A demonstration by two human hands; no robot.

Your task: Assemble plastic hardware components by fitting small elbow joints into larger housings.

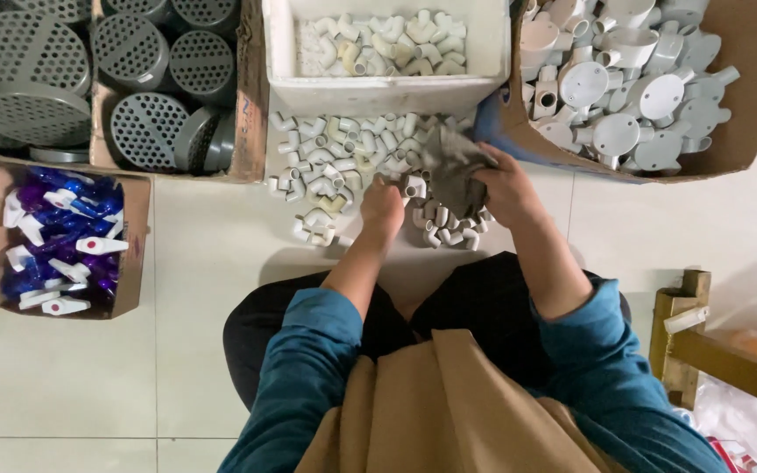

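Upper centre of the frame: white plastic elbow fittings [326, 162], smooth, slightly glossy. Grey cloth [450, 166], matt, creased. Upper left: grey perforated plastic strainers [146, 130], matt, in brown cardboard boxes [249, 114]. Lower right: bare wooden frame [689, 337], rough-edged. Floor tiles [203, 263], pale, glossy ceramic.

brown cartons [755, 105], white box [378, 88] behind pile

White pipe elbows [326, 158]; grey cloth [453, 171]; grey perforated discs [28, 79]; blue-purple spray heads [63, 241]; teal sleeves [308, 350].
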